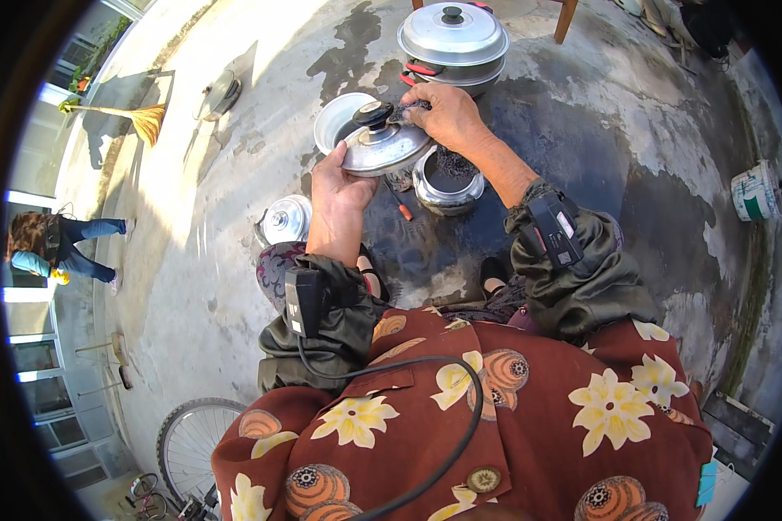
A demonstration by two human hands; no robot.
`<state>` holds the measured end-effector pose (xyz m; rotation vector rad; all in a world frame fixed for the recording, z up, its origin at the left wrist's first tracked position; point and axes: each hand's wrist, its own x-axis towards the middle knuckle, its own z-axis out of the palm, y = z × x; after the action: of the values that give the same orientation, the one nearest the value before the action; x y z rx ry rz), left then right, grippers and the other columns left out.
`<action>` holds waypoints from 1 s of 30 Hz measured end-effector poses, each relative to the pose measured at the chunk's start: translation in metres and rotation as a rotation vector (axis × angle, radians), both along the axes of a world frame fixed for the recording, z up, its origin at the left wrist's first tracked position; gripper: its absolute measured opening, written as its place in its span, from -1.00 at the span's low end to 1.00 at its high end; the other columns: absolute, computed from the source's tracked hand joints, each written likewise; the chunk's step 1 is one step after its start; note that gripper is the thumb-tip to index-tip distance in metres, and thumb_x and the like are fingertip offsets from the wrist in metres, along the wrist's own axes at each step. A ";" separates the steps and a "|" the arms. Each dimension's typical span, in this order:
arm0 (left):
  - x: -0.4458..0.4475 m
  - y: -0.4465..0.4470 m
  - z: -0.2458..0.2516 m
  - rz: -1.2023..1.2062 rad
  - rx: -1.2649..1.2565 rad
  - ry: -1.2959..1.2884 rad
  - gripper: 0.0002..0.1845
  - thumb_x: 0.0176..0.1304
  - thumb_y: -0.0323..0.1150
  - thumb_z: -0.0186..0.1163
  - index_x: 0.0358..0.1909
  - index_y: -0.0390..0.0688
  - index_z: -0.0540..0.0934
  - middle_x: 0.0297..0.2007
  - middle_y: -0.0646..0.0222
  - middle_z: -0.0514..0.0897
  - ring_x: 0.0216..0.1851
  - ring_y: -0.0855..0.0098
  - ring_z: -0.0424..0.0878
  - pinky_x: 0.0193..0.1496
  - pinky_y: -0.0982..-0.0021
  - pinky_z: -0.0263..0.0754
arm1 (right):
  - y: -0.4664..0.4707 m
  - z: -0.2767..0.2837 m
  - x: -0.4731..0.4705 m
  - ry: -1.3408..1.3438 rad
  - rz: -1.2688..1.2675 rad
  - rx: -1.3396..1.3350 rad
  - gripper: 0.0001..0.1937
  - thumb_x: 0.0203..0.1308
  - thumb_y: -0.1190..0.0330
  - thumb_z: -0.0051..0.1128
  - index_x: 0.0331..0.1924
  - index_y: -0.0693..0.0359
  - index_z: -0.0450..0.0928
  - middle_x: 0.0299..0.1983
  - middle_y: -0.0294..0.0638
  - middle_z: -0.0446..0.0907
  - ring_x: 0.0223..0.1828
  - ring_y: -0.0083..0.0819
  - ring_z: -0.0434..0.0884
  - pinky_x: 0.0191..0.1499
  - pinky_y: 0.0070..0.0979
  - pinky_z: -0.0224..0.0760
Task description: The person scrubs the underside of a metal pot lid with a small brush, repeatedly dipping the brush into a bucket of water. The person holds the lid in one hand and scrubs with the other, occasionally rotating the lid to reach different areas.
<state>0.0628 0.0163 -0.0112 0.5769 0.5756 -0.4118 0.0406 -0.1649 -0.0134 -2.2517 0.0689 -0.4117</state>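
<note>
My left hand (343, 185) grips the rim of a metal pot lid (386, 148) with a black knob, tilted above the ground. Against the lid's far right side, my right hand (448, 116) pinches a dark scouring pad (415, 109). Below my right hand stands an open aluminium pot (448, 195) holding dark liquid, with a dark mesh scrubber (455, 163) at its edge. Behind the lid is a pale metal basin (343, 116), partly hidden. A tool with a red handle (405, 211) lies on the wet concrete beside the pot.
A large lidded steamer pot (453, 39) stands ahead near wooden legs (565, 19). Smaller lidded pots stand at left (287, 220) and far left (220, 98). A broom (146, 122), a walking person (65, 244) and a bicycle wheel (199, 443) are left; a bucket (754, 191) is right.
</note>
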 end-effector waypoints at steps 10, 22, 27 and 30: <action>-0.042 -0.001 -0.006 -0.367 -0.187 -0.233 -0.54 0.22 -0.35 0.02 0.14 -0.33 0.32 0.07 0.06 0.50 0.12 0.10 0.48 0.22 0.04 0.36 | -0.023 -0.029 -0.017 0.139 0.214 0.287 -0.74 -0.06 0.38 0.31 -0.19 0.13 0.67 -0.29 -0.12 0.68 -0.23 -0.27 0.65 -0.14 -0.41 0.46; -0.054 -0.019 -0.023 -0.150 -0.040 -0.263 -0.64 0.27 -0.55 0.04 0.10 -0.30 0.34 0.02 0.12 0.53 0.03 0.22 0.55 0.14 0.09 0.46 | 0.017 -0.019 -0.056 0.072 -0.205 0.129 -0.79 -0.06 0.30 0.31 -0.29 0.13 0.68 -0.32 -0.06 0.67 -0.23 -0.15 0.64 -0.16 -0.33 0.47; -0.059 -0.019 -0.008 -0.151 -0.051 -0.287 -0.64 0.27 -0.53 0.04 0.10 -0.30 0.34 0.02 0.14 0.54 0.04 0.23 0.55 0.16 0.08 0.43 | 0.010 -0.014 -0.040 0.084 -0.199 0.237 -0.78 -0.09 0.32 0.29 -0.33 0.22 0.68 -0.38 -0.03 0.67 -0.31 -0.16 0.66 -0.25 -0.34 0.47; -0.059 -0.021 -0.008 -0.139 -0.045 -0.350 -0.65 0.28 -0.52 0.03 0.11 -0.30 0.35 0.01 0.15 0.55 0.06 0.23 0.54 0.17 0.09 0.42 | 0.016 -0.016 -0.051 0.022 -0.245 0.363 -0.79 -0.10 0.31 0.33 -0.35 0.22 0.68 -0.42 -0.03 0.66 -0.37 -0.19 0.66 -0.27 -0.37 0.46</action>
<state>0.0035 -0.0045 -0.0196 0.6312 0.1909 -0.4410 -0.0103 -0.1485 -0.0291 -1.8939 0.4021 -0.4632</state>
